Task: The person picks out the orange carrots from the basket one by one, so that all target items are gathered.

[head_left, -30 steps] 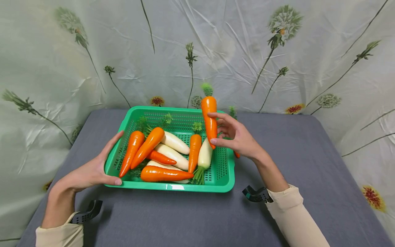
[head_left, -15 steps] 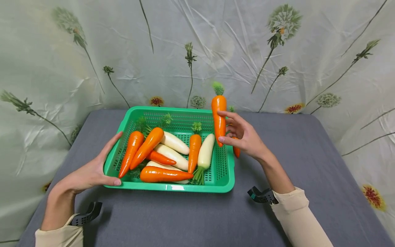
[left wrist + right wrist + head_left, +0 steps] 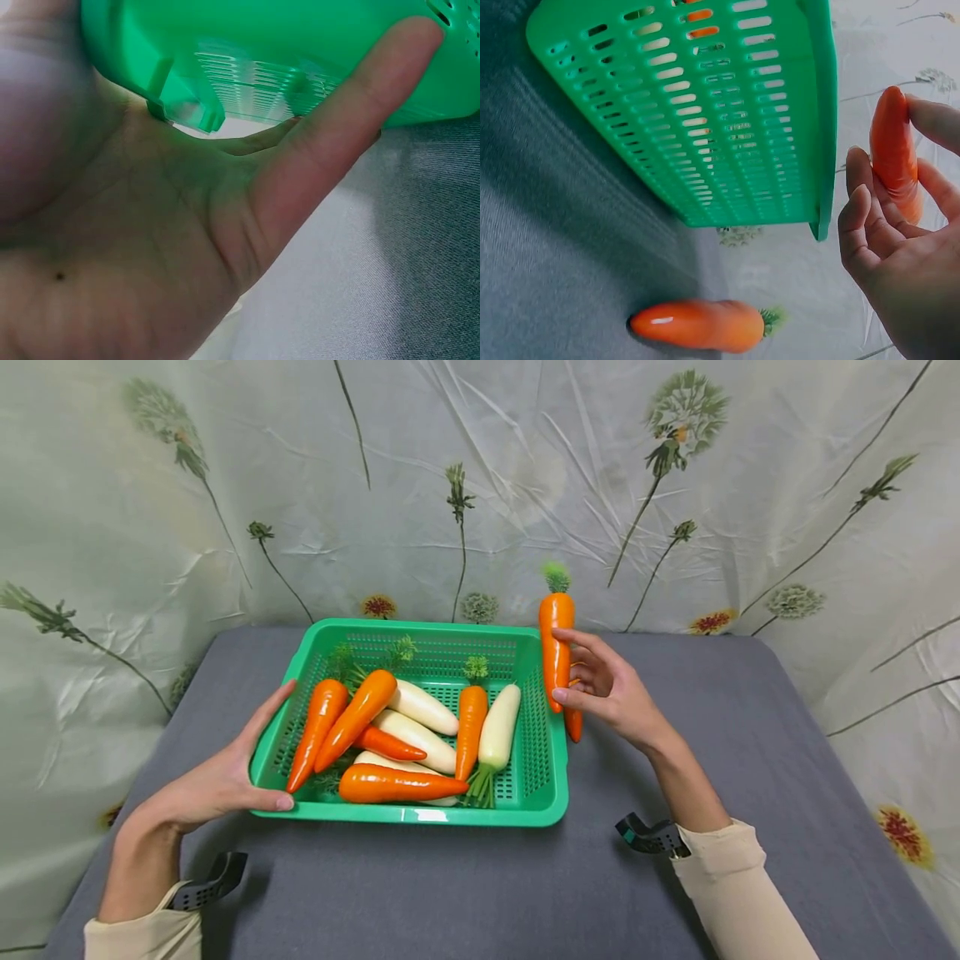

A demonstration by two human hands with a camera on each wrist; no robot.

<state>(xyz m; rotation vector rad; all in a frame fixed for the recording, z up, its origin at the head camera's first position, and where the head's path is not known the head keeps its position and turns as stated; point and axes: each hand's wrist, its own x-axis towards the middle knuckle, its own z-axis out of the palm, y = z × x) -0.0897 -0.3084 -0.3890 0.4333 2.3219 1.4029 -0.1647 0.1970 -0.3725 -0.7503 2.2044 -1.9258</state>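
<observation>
My right hand (image 3: 607, 689) pinches an orange carrot (image 3: 557, 635) between thumb and fingers, its green top up, above the basket's right rim. In the right wrist view the same carrot (image 3: 894, 150) appears beside the green plastic basket (image 3: 705, 112). Another carrot (image 3: 697, 324) lies on the cloth just right of the basket, mostly hidden behind my hand in the head view. My left hand (image 3: 213, 777) rests against the left end of the basket (image 3: 420, 812), thumb on the front rim and straight fingers along the side. Carrots (image 3: 378, 783) and white radishes (image 3: 498, 727) lie inside.
Grey cloth (image 3: 465, 893) covers the table under the basket. A pale flower-printed curtain (image 3: 525, 485) hangs behind the table and at both sides. A black band (image 3: 651, 837) sits on each wrist.
My right hand has moved to the right with the carrot, from above the white radish to over the basket's right rim. My left hand and the basket stay in place.
</observation>
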